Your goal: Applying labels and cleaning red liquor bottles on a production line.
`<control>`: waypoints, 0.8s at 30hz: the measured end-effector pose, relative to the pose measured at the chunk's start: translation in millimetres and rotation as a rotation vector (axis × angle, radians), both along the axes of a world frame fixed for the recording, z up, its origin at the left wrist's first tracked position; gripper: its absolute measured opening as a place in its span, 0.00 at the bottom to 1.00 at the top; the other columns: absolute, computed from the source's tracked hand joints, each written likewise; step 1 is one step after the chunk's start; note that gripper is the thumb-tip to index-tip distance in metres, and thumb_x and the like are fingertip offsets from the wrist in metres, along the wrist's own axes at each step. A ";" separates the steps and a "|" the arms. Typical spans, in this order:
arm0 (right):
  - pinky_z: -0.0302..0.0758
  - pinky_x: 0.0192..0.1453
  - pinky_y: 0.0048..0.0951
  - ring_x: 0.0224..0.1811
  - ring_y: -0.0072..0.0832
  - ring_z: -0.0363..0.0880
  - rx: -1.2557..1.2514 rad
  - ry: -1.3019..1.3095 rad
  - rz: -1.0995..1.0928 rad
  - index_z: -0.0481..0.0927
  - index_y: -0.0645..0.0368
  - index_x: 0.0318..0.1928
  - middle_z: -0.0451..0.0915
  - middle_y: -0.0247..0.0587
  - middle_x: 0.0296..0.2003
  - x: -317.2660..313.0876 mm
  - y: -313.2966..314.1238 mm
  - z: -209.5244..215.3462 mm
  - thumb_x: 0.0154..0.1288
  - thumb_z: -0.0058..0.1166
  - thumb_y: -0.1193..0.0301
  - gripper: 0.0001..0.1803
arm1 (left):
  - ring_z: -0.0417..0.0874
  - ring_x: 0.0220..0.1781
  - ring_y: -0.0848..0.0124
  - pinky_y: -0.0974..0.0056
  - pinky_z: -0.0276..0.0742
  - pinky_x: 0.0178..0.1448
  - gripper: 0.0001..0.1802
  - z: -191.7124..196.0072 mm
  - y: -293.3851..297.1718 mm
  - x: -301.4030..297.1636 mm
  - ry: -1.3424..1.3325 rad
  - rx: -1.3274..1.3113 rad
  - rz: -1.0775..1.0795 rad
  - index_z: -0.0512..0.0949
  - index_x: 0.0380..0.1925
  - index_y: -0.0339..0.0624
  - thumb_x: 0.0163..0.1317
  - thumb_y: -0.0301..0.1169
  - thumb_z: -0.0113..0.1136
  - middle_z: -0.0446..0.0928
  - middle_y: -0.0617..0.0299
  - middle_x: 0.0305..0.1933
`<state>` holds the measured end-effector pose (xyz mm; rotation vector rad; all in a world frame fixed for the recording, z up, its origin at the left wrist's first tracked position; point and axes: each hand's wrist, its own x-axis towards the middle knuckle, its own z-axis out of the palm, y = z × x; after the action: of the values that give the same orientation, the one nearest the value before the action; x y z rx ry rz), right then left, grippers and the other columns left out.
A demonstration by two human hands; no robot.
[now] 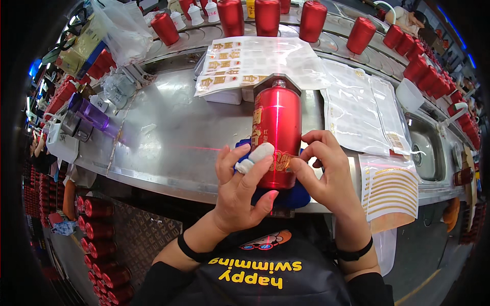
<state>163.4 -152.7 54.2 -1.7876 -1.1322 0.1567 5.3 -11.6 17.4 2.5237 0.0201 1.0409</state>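
A glossy red bottle (278, 122) lies on its side in front of me, neck pointing away, over a folded blue cloth (290, 199). Gold lettering runs along its left side, and a thin gold decal (282, 161) sits near its base. My left hand (242, 186) has its fingers spread, with white coverings on two fingertips that touch the bottle's lower left. On the opposite side, my right hand (321, 166) pinches the decal's right edge between thumb and index finger. A bright red light line runs lengthwise over the bottle.
Beyond the bottle lie sheets of gold decals (260, 61) and clear-covered sheets (354, 109). A gold-striped sheet (390, 186) overhangs the front edge. Red bottles (267, 18) stand along the conveyor. A sink (427, 148) is at right, a purple bottle (91, 113) at left.
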 end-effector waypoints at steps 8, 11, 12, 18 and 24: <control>0.74 0.37 0.28 0.45 0.35 0.78 0.011 0.176 -0.018 0.79 0.63 0.30 0.76 0.48 0.44 4.8 -1.0 -8.8 0.56 0.58 0.75 0.04 | 0.65 0.68 0.47 0.40 0.49 0.74 0.34 -4.5 -2.6 -0.7 -0.014 0.065 0.009 0.68 0.63 0.36 0.58 0.39 0.63 0.73 0.47 0.63; 0.73 0.35 0.28 0.44 0.34 0.78 0.035 0.149 -0.015 0.79 0.63 0.31 0.76 0.48 0.45 9.4 -0.8 -20.1 0.56 0.58 0.75 0.04 | 0.64 0.68 0.46 0.39 0.49 0.73 0.37 -2.8 -5.7 -0.3 0.059 0.081 0.074 0.67 0.65 0.36 0.56 0.38 0.64 0.70 0.46 0.65; 0.73 0.34 0.28 0.44 0.34 0.79 0.046 0.133 0.006 0.78 0.63 0.32 0.76 0.49 0.46 11.2 -0.6 -23.9 0.56 0.58 0.76 0.04 | 0.63 0.68 0.45 0.39 0.49 0.73 0.39 -2.1 -6.1 -0.4 0.096 0.124 0.092 0.66 0.66 0.36 0.55 0.38 0.64 0.69 0.45 0.66; 0.80 0.47 0.24 0.46 0.25 0.80 0.249 0.363 -0.270 0.71 0.63 0.62 0.76 0.51 0.56 8.8 -8.8 -24.1 0.70 0.40 0.85 0.21 | 0.64 0.67 0.44 0.37 0.48 0.73 0.43 -3.0 -5.5 4.5 0.115 0.122 0.115 0.65 0.68 0.35 0.53 0.39 0.67 0.68 0.43 0.66; 0.73 0.44 0.21 0.39 0.20 0.76 0.392 0.321 -0.119 0.73 0.65 0.57 0.79 0.38 0.39 -18.2 3.9 -26.3 0.72 0.53 0.72 0.17 | 0.68 0.66 0.41 0.34 0.49 0.73 0.44 -14.8 -0.4 8.3 0.085 0.083 0.092 0.62 0.68 0.32 0.57 0.44 0.67 0.68 0.39 0.67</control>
<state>145.3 -148.7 27.9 -1.4143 -0.7639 0.1345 13.6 -12.0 2.6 2.6628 0.1205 0.9874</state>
